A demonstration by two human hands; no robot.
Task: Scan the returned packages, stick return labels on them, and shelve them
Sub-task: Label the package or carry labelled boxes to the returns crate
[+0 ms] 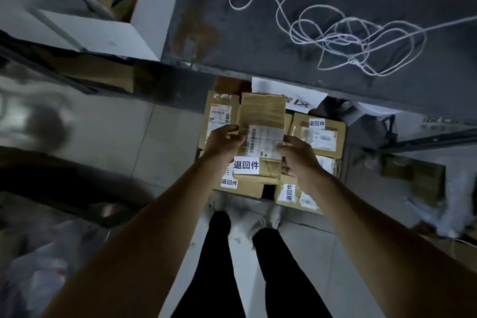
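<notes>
A dark table [296, 41] fills the scene beyond both hands, a tangle of white cord [343, 33] lying on it well past the right hand [300, 160] and an open white box [129, 31] standing far beyond the left hand [224, 143]. Directly under the hands, cardboard parcels [318, 134] lie packed side by side on the tiled floor [165, 142], several bearing small white stickers; one shows just right of the right hand, another beneath that wrist. Between the hands sits the brown package [262, 121], held above the stack: the left hand grips its left edge with curled fingers, while the right hand closes on its right edge, thumb laid over the barcoded shipping slip [263, 141]. A white return label [246, 165] with bold black characters is stuck on the package's near end, between the two wrists. Below the forearms, nearer the wearer, stand black-trousered legs and pale shoes [268, 217].
</notes>
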